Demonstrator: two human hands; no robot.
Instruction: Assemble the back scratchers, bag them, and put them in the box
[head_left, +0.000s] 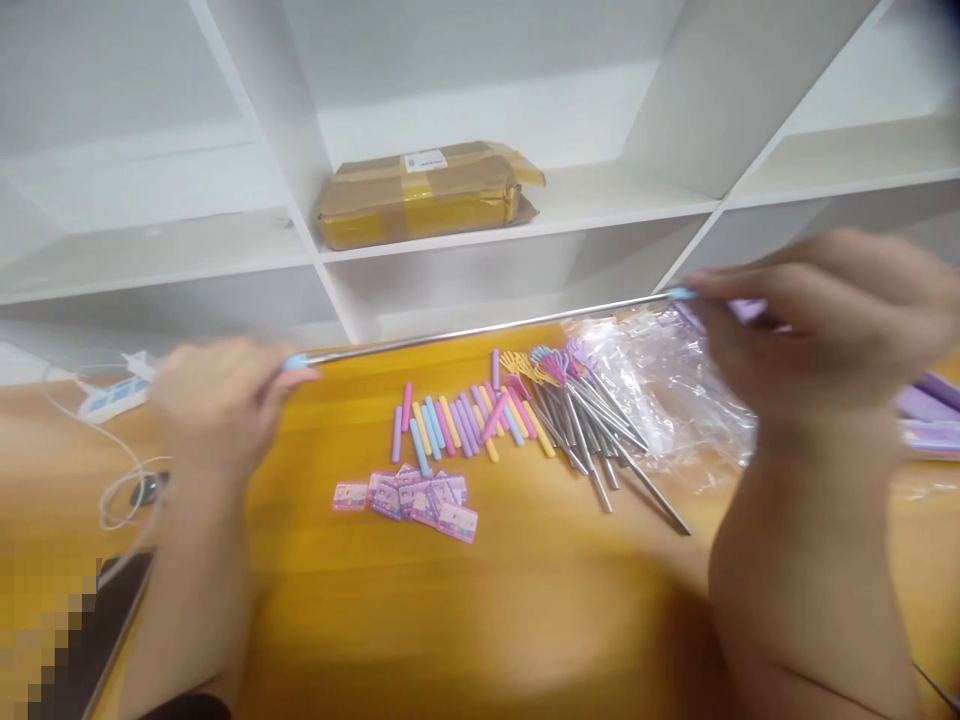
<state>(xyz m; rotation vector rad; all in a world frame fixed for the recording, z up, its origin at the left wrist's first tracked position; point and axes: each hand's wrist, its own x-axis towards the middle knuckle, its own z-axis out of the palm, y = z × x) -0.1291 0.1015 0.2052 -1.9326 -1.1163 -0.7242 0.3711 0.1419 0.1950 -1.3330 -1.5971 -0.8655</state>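
Note:
A telescopic back scratcher (487, 328) stretches between my two hands above the table, its thin metal rod drawn out long. My left hand (225, 400), blurred, is closed round its light-blue left end. At the other light-blue end, my right hand (832, 310) pinches with thumb and fingers. Below the rod lies a pile of metal back scratcher rods (592, 420) with coloured hand-shaped heads. Beside them are several loose pastel handle sleeves (457, 425) in purple, pink, yellow and blue. Small printed cards (412, 497) lie overlapped in front of the sleeves.
Clear plastic bags (660, 390) lie right of the rods, near purple packages (930, 400). A taped cardboard box (427, 195) sits on the white shelf (615, 190) behind. At left are a power strip (112, 398) with cables and a dark flat device (112, 620).

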